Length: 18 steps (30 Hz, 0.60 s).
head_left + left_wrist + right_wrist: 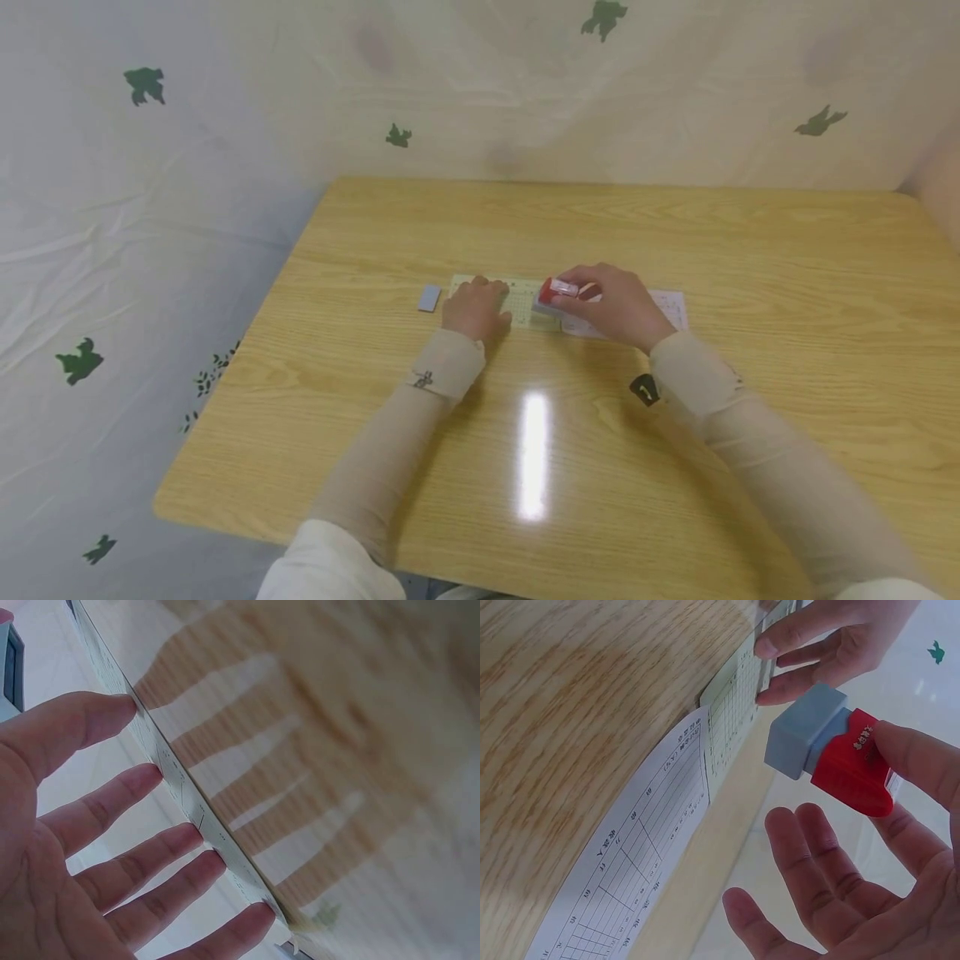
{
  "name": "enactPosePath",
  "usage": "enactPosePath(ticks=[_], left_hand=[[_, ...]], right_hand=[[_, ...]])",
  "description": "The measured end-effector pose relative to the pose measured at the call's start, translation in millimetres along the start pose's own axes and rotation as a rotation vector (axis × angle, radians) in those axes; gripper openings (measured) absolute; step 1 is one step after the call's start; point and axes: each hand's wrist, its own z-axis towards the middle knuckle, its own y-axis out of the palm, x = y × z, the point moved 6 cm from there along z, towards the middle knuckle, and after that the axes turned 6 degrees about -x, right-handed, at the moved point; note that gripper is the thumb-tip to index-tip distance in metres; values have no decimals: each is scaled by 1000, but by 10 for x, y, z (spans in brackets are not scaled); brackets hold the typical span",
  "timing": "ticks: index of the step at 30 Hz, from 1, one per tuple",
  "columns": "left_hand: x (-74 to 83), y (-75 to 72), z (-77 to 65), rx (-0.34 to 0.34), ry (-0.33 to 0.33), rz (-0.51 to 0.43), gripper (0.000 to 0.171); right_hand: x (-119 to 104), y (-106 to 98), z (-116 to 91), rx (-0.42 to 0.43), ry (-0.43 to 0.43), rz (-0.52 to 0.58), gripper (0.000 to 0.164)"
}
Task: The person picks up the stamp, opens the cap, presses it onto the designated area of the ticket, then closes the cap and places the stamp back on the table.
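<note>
My right hand (617, 307) pinches a red-and-grey self-inking stamp (849, 763) between thumb and fingers, with the other fingers spread. In the right wrist view the stamp's grey block is lifted above a pale green printed form pad (731, 705). The straight fingertips of my left hand (477, 310) rest on that pad's left part. A white printed slip (622, 862) with ruled lines adjoins the pad on the right, partly under my right hand in the head view. Part of the stamp's grey block (13, 667) also appears at the left wrist view's edge.
A small grey-blue rectangular piece (429, 297) lies left of the pad. Beneath my right wrist is a small dark object (643, 389). The wooden table (420, 242) meets a pale curtain (495, 92) with green bird shapes at the back and left.
</note>
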Motion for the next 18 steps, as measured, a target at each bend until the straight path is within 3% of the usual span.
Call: enactPosePath(ticks=[18], left_hand=[[24,-8,-4,6,-1,-2,48]], right_hand=[[-20,46,38,-18,-21,-87,44]])
